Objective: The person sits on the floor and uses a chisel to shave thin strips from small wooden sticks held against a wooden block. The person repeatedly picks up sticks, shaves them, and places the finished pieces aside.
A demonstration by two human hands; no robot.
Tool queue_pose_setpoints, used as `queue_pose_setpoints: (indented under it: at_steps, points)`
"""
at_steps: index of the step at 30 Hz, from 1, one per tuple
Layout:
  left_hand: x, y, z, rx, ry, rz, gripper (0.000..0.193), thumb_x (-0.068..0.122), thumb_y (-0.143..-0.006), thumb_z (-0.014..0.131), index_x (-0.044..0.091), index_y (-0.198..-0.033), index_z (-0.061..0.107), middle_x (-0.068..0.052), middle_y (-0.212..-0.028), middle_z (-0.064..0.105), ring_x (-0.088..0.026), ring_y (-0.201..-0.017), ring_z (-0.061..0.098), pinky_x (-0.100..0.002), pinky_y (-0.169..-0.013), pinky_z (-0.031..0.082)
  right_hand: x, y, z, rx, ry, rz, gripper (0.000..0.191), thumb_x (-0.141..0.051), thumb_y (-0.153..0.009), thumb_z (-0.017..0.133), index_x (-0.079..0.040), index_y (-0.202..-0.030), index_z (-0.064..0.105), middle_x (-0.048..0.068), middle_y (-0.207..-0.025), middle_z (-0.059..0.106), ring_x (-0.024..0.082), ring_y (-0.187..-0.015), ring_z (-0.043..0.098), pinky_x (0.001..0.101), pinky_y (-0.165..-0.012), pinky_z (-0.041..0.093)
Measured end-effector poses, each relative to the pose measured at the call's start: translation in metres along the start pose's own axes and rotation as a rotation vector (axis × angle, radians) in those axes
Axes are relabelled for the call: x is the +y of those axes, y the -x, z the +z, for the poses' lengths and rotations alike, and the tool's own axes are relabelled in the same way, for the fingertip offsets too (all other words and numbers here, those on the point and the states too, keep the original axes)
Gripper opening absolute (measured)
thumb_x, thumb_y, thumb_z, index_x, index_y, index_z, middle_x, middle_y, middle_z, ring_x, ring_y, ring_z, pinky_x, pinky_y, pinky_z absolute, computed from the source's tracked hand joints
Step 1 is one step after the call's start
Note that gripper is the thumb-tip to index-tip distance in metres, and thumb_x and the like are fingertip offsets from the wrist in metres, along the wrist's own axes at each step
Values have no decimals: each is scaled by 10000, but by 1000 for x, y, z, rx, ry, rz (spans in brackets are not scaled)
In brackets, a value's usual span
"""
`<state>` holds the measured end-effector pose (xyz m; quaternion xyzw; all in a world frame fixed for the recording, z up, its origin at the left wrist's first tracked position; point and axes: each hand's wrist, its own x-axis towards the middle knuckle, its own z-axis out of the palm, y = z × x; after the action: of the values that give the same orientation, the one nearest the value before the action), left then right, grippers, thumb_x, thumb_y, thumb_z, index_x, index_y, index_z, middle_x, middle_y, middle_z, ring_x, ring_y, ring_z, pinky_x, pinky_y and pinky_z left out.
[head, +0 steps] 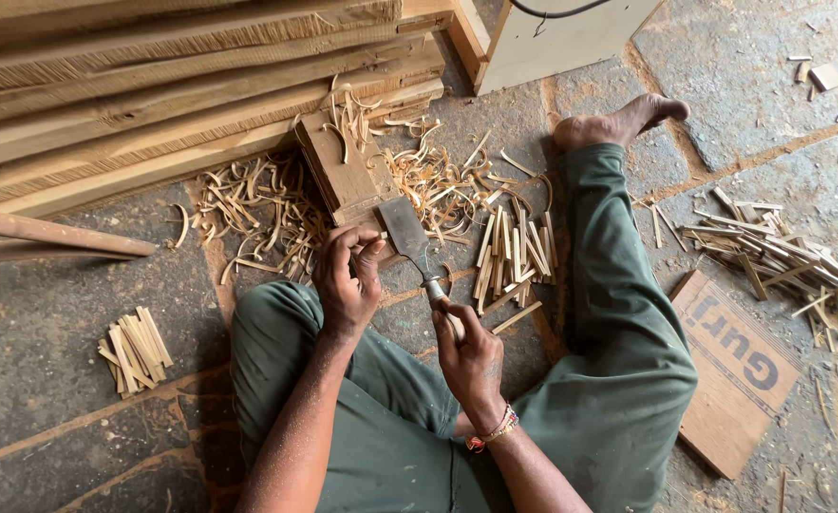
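A small wooden chopping block (pixel 343 176) is set among curled wood shavings (pixel 257 209), with cut wooden sticks (pixel 512 252) piled just right and stacked timber planks (pixel 153 85) behind.

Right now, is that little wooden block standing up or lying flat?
Lying flat: the brown wooden block rests with its broad face up on the stone floor, curled shavings around it, and the wide metal chisel blade at its near end.

Stone-paved floor (pixel 77 313), stacked planks (pixel 153 85)
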<state>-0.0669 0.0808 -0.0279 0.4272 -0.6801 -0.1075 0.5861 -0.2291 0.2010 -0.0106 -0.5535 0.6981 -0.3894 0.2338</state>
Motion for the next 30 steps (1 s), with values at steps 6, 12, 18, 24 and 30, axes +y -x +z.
queue_pose_setpoints:
  at_steps: [6, 12, 18, 24, 30]
  points:
    - [-27, 9, -33, 194, 116, -330, 84, 45, -1065, 585, 73, -1137, 552, -58, -1051, 654, -122, -744, 613, -237, -571, 531, -4, 1, -9, -25, 44, 16, 192, -236, -980, 677, -92, -1101, 712, 39, -447, 589, 88, -356, 541, 323, -354, 333]
    - [-70, 85, -185, 283, -183, -496, 251, -143, -1020, 573, -67, -1257, 537, -153, -1214, 695, -243, -1129, 696, -337, -996, 573, -5, 0, -26, 56, 16, -27, 168, -238, -956, 710, -133, -1087, 723, 113, -699, 732, 230, -524, 699, 361, -448, 489]
    - [-39, 124, -225, 84, -1005, -443, 257, 92, -1007, 782, -47, -1058, 572, -212, -1057, 649, -376, -973, 649, -455, -892, 535, 7, 0, -42, 54, -13, -22, 174, -225, -955, 715, -122, -1094, 729, 131, -821, 772, 255, -590, 729, 368, -486, 527]
    - [32, 63, -88, 68, -320, -382, 151, 48, -1093, 644, -14, -1212, 574, -135, -1208, 639, -220, -1041, 681, -309, -864, 590, 37, -12, -55, 87, -338, 155, 212, -204, -957, 717, -84, -1129, 744, 60, -840, 803, 74, -508, 624, 268, -395, 436]
    - [86, 58, 103, -494, -29, -357, 118, 166, -967, 706, 66, -1003, 758, -55, -815, 771, -103, -655, 722, -241, -578, 577, 87, -37, -104, 420, -474, 127, 217, -155, -999, 745, 0, -1150, 746, 78, -739, 718, 52, -544, 516, 216, -454, 319]
